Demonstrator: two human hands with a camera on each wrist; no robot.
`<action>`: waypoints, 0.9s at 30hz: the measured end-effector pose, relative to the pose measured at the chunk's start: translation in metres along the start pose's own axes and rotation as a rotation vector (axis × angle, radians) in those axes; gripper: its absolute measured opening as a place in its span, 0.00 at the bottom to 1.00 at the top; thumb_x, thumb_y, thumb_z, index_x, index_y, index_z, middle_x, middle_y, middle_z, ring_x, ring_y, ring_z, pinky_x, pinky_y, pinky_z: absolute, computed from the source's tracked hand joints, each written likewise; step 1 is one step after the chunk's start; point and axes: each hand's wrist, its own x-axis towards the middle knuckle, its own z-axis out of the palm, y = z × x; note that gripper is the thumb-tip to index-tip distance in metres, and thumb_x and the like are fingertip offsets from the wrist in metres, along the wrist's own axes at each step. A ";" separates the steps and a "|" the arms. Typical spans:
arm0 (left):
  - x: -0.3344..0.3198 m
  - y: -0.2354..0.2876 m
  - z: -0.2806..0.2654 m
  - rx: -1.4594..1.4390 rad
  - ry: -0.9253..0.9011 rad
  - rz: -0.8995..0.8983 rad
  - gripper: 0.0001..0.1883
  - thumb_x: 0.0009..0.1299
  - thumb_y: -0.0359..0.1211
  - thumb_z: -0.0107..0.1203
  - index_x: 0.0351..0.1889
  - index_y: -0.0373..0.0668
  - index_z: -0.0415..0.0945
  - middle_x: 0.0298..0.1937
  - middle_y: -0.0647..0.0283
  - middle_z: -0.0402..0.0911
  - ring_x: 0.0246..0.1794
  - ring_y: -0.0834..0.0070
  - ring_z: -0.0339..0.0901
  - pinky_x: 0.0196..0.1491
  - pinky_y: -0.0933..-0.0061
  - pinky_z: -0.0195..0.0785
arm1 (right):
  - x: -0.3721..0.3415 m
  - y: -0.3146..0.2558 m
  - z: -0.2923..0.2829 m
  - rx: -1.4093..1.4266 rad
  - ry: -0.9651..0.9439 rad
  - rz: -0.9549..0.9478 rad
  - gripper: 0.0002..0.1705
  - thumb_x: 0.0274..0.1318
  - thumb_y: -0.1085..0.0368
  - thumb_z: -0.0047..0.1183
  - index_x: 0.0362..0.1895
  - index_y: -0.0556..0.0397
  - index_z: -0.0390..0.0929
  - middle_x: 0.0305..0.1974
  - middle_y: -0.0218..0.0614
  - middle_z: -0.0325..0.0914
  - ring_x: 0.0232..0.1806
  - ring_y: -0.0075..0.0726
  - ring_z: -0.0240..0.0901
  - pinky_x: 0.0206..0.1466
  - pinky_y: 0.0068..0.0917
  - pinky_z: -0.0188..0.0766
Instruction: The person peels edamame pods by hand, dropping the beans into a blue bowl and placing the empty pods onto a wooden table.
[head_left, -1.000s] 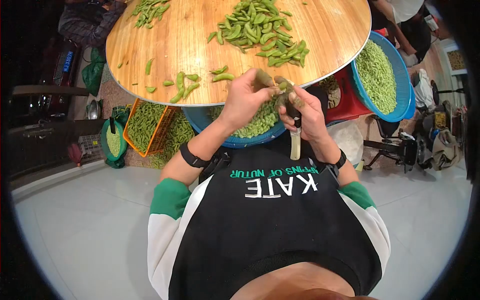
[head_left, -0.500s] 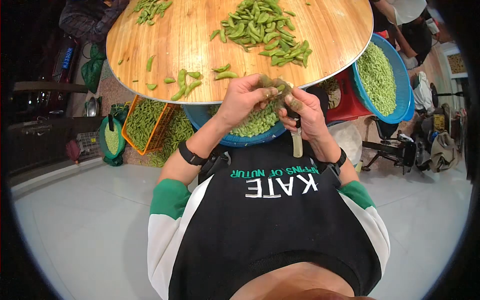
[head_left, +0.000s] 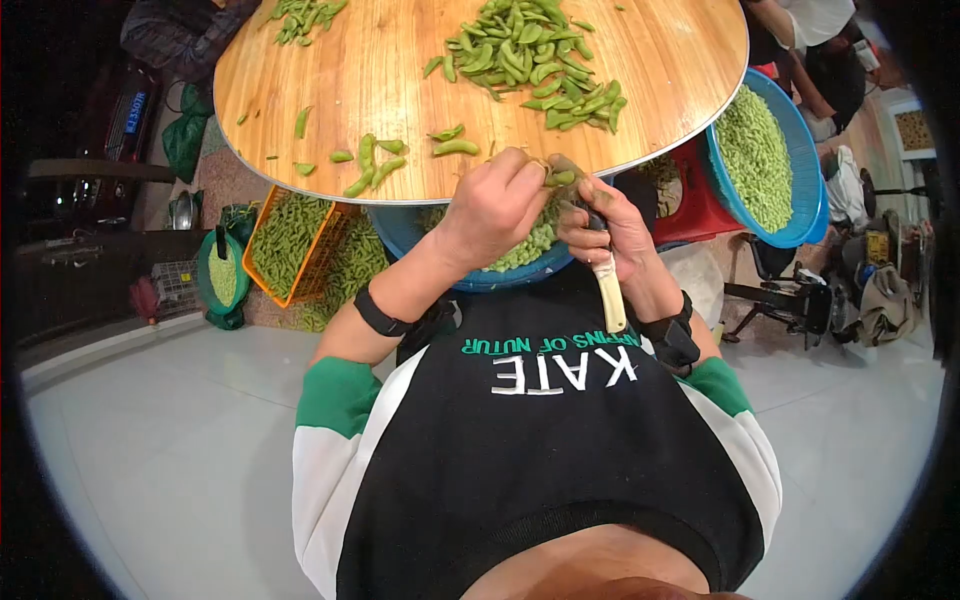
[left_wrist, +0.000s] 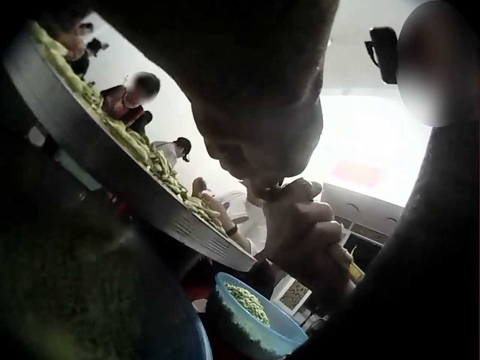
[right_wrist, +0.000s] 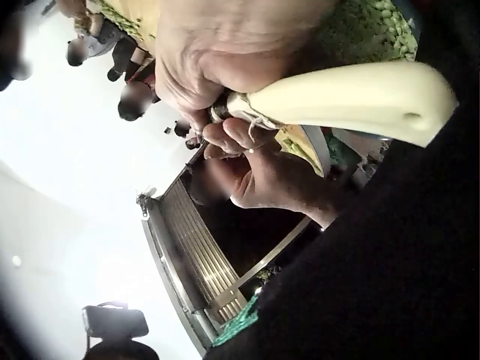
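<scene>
In the head view my left hand (head_left: 493,210) has its fingers curled and pinches a green pod (head_left: 562,179) at the fingertips. Beside it, my right hand (head_left: 618,232) grips a cream-handled tool (head_left: 610,298), its handle pointing back toward my shirt. The tool's working end is hidden by fingers. The right wrist view shows the cream handle (right_wrist: 352,94) sticking out from under my right hand (right_wrist: 232,45), with my left hand (right_wrist: 281,178) beyond. Both hands meet in the left wrist view, my left (left_wrist: 259,112) dark above my right (left_wrist: 304,236).
A round wooden table (head_left: 350,90) in front bears a pod pile (head_left: 520,50) and scattered pods. Under my hands is a blue basin (head_left: 395,228) of shelled beans; another blue basin (head_left: 812,190) stands right. An orange crate (head_left: 262,250) of pods is left. Other people are around the table.
My left hand has turned over, its back now facing up more, and the pod shows between the hands. The cream handle has swung to the right as my right hand turned.
</scene>
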 end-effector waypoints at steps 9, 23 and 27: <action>-0.002 -0.005 -0.003 -0.236 -0.031 -0.175 0.09 0.63 0.28 0.58 0.26 0.34 0.71 0.20 0.58 0.70 0.19 0.66 0.69 0.22 0.69 0.62 | 0.005 0.004 0.006 -0.027 -0.029 -0.038 0.26 0.66 0.62 0.46 0.66 0.48 0.61 0.30 0.35 0.68 0.16 0.18 0.53 0.13 0.12 0.52; -0.005 0.007 -0.001 -0.598 -0.176 -0.712 0.07 0.65 0.26 0.47 0.35 0.32 0.75 0.22 0.57 0.76 0.22 0.75 0.74 0.27 0.71 0.66 | 0.020 0.010 0.005 -1.856 0.306 -1.060 0.18 0.49 0.70 0.60 0.45 0.59 0.72 0.28 0.44 0.72 0.27 0.46 0.72 0.29 0.36 0.70; -0.008 0.007 -0.001 -0.476 -0.231 -0.669 0.10 0.63 0.22 0.44 0.38 0.32 0.75 0.23 0.68 0.75 0.22 0.85 0.70 0.26 0.79 0.65 | 0.017 0.012 0.006 -2.004 0.261 -1.060 0.19 0.44 0.73 0.59 0.42 0.59 0.70 0.29 0.47 0.69 0.28 0.54 0.72 0.28 0.38 0.70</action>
